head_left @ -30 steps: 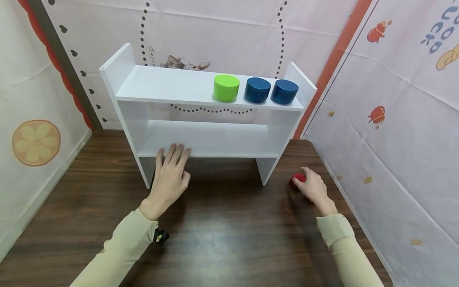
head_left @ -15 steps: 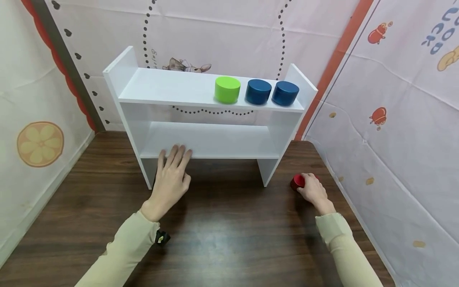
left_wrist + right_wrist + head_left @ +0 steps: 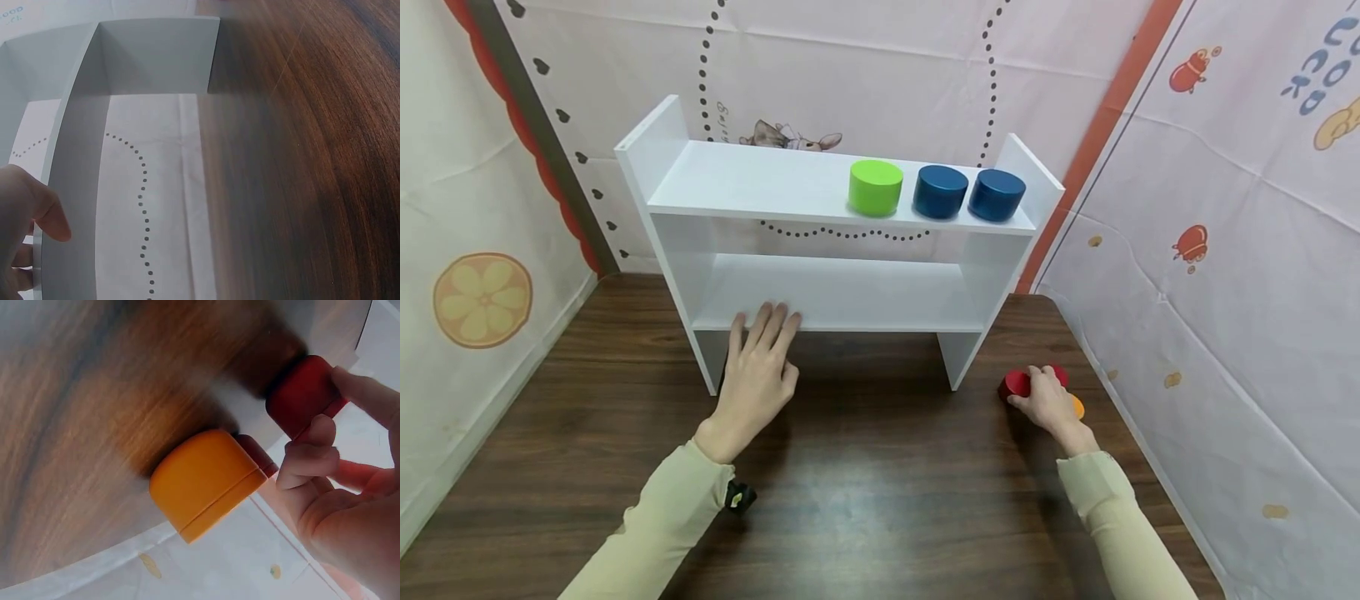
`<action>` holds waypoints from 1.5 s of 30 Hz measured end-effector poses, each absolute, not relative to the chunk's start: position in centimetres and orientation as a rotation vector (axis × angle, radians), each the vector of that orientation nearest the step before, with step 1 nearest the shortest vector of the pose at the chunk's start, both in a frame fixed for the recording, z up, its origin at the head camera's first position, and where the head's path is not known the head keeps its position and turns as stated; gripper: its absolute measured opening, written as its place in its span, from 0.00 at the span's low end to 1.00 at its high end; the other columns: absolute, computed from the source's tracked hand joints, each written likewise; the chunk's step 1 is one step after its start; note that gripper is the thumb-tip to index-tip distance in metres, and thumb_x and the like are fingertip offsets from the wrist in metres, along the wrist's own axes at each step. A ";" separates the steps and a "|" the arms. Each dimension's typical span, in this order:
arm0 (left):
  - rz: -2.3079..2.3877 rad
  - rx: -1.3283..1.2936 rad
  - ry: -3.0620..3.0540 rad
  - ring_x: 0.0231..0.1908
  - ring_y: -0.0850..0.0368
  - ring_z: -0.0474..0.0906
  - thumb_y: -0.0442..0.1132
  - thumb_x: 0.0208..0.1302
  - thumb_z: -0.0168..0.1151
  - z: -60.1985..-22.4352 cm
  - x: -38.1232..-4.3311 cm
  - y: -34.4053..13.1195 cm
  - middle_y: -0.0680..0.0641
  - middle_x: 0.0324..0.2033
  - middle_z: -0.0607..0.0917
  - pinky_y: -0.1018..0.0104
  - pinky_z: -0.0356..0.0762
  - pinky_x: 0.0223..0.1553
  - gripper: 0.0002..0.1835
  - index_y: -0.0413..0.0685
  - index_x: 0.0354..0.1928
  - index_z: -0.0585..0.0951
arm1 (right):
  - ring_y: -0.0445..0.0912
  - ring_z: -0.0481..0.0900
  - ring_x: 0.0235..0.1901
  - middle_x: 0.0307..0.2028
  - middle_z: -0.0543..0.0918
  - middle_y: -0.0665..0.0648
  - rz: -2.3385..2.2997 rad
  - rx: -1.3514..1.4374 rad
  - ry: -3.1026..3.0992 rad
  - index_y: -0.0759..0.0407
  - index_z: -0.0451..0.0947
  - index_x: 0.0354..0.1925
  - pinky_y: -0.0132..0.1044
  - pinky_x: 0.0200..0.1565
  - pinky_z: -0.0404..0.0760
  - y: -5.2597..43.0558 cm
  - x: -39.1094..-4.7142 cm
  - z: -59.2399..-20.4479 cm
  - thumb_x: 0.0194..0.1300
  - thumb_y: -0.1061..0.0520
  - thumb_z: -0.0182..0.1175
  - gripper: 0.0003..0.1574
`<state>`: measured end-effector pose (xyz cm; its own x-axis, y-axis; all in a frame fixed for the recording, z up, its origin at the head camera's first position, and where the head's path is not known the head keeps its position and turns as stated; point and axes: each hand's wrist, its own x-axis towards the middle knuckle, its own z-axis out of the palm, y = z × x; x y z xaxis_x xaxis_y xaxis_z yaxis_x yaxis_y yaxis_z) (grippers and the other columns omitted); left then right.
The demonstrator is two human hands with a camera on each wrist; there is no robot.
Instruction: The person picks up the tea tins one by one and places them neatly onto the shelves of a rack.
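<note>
My right hand [image 3: 1047, 402] pinches a red round tin [image 3: 302, 399] between thumb and fingertips, low over the table's right side. Next to that hand stand an orange tin [image 3: 209, 481] and a second red tin [image 3: 1060, 374]; in the head view the hand partly covers both. My left hand [image 3: 752, 387] grips the front edge of the white rack's lower shelf [image 3: 850, 293]. Its fingers lie over the board in the head view, and the left wrist view has the thumb [image 3: 55, 219] against the underside.
On the rack's top shelf [image 3: 752, 179] stand a green tin [image 3: 875, 189] and two blue tins [image 3: 940, 192], towards the right end. The rack's right side panel [image 3: 958, 358] lies between the hands. A printed cloth wall [image 3: 1210, 292] borders the dark wooden table [image 3: 865, 492].
My right hand has closed on the red tin and shifted it slightly left, so the second red tin and the orange one show behind the hand. The left hand has kept its place.
</note>
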<state>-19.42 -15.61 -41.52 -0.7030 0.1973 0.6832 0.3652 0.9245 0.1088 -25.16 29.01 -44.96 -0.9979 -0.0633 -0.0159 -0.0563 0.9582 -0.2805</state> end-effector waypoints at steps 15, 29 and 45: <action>-0.316 -0.399 -2.340 0.68 0.39 0.64 0.30 0.52 0.56 -41.9 -19.7 -15.6 0.37 0.65 0.73 0.37 0.51 0.69 0.32 0.43 0.64 0.71 | 0.61 0.79 0.47 0.55 0.77 0.73 -0.733 -0.214 3.071 0.70 0.66 0.59 0.53 0.48 0.78 28.2 -24.3 -45.7 0.54 0.50 0.69 0.42; -0.337 -0.389 -2.326 0.67 0.39 0.65 0.29 0.52 0.55 -41.9 -19.8 -15.5 0.37 0.64 0.74 0.36 0.51 0.68 0.31 0.42 0.64 0.72 | 0.53 0.78 0.40 0.53 0.81 0.61 -0.903 -0.462 3.046 0.57 0.69 0.59 0.37 0.38 0.77 24.8 -21.5 -41.1 0.53 0.44 0.70 0.40; -0.331 -0.392 -2.324 0.67 0.39 0.65 0.29 0.52 0.55 -41.8 -19.7 -15.5 0.37 0.64 0.74 0.36 0.51 0.68 0.31 0.42 0.63 0.72 | 0.46 0.72 0.25 0.38 0.80 0.50 -0.973 -0.818 3.075 0.52 0.73 0.57 0.32 0.25 0.69 18.3 -21.7 -35.5 0.53 0.42 0.70 0.36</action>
<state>-19.70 -15.52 -41.75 -0.6768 0.1810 0.7136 0.3733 0.9198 0.1207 -21.74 18.25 -35.45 -0.8629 -0.3964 0.3134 -0.5046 0.7106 -0.4903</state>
